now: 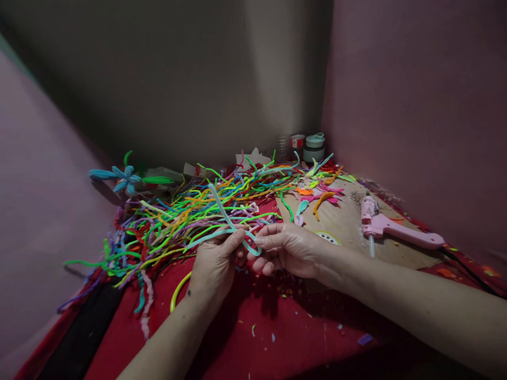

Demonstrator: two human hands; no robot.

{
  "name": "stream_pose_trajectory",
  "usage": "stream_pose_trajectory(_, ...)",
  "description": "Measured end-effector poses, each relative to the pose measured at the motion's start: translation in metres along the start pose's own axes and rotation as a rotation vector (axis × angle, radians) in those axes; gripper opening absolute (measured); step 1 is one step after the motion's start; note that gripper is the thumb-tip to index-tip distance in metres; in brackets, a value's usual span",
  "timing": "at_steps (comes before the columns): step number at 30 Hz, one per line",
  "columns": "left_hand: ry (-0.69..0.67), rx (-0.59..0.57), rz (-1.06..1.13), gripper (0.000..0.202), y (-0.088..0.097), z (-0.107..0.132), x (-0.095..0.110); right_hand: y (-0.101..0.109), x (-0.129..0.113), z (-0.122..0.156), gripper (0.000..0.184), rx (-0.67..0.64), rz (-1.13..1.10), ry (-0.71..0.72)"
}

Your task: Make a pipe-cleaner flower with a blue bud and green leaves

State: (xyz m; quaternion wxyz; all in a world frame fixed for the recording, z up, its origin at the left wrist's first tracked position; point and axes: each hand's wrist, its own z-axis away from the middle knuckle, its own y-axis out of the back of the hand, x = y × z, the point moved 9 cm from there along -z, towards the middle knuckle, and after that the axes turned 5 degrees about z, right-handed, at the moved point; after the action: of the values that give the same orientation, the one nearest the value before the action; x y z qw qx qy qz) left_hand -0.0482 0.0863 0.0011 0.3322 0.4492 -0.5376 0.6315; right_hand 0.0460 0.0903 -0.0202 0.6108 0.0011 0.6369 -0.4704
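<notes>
Between my two hands is a light aqua pipe cleaner [221,205], bent into a small loop with its ends reaching up and to the left. My left hand [217,264] pinches it between thumb and fingers where the strands cross. On the loop's right side, my right hand [291,248] grips it with thumb and forefinger, the other fingers curled below. Just behind the hands lies a large heap of pipe cleaners [186,211] in many colours. A yellow curved piece [177,290] shows beside my left wrist, partly hidden by it.
A pink glue gun [400,232] lies on a brown board [344,211] at the right. Jars [315,148] stand in the back corner. A blue pipe-cleaner flower [127,179] is at the far left. Small scraps dot the red cloth [293,338]. Walls rise close behind and beside.
</notes>
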Motion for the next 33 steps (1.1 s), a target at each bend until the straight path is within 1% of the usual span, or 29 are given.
stream_pose_trajectory(3, 0.028, -0.036, -0.003, 0.021, -0.004, -0.001, -0.002, -0.004, 0.004, -0.001, 0.002, -0.055, -0.019, -0.036)
stream_pose_trajectory(4, 0.034, -0.045, -0.019, 0.019, -0.005, 0.0, -0.002, -0.003, 0.003, -0.001, 0.001, -0.046, -0.017, -0.027)
stream_pose_trajectory(5, 0.031, -0.048, -0.042, 0.018, -0.006, 0.0, -0.001, -0.001, 0.002, -0.002, 0.004, -0.02, -0.014, -0.011)
stream_pose_trajectory(9, -0.019, 0.004, -0.168, 0.025, -0.003, 0.005, 0.009, 0.004, 0.0, -0.002, 0.013, 0.079, 0.041, 0.032)
stream_pose_trajectory(13, 0.012, 0.012, -0.273, 0.026, -0.005, 0.01, 0.008, -0.001, 0.0, 0.0, 0.011, 0.075, 0.169, 0.04)
stream_pose_trajectory(15, -0.038, 0.032, -0.321, 0.025, -0.005, 0.01, 0.012, -0.002, 0.0, 0.0, 0.009, 0.075, 0.209, 0.047)
stream_pose_trajectory(17, -0.092, 0.027, -0.338, 0.023, -0.005, 0.009, 0.018, 0.0, -0.003, 0.001, 0.008, 0.095, 0.222, 0.068)
stream_pose_trajectory(19, -0.07, -0.046, -0.302, 0.02, -0.007, 0.007, 0.018, 0.003, -0.005, 0.001, 0.009, 0.122, 0.232, 0.073)
stream_pose_trajectory(21, 0.017, -0.157, -0.268, 0.018, -0.012, 0.006, 0.012, 0.005, -0.006, 0.001, 0.009, 0.132, 0.262, 0.061)
stream_pose_trajectory(23, 0.064, -0.201, -0.283, 0.017, -0.012, 0.006, 0.01, 0.006, -0.008, 0.002, 0.009, 0.14, 0.295, 0.053)
stream_pose_trajectory(24, 0.061, -0.191, -0.306, 0.018, -0.01, 0.006, 0.01, 0.006, -0.009, 0.002, 0.009, 0.145, 0.311, 0.052)
stream_pose_trajectory(26, 0.019, -0.133, -0.349, 0.021, -0.007, 0.005, 0.014, 0.007, -0.01, 0.004, 0.009, 0.16, 0.344, 0.05)
stream_pose_trajectory(29, -0.049, -0.072, -0.373, 0.024, -0.008, 0.007, 0.018, 0.007, -0.01, 0.006, 0.007, 0.175, 0.384, 0.05)
stream_pose_trajectory(31, -0.056, -0.081, -0.358, 0.024, -0.011, 0.008, 0.016, 0.005, -0.012, 0.006, 0.005, 0.152, 0.373, 0.081)
stream_pose_trajectory(33, -0.044, -0.111, -0.336, 0.024, -0.014, 0.01, 0.013, 0.003, -0.014, 0.005, 0.009, 0.126, 0.337, 0.12)
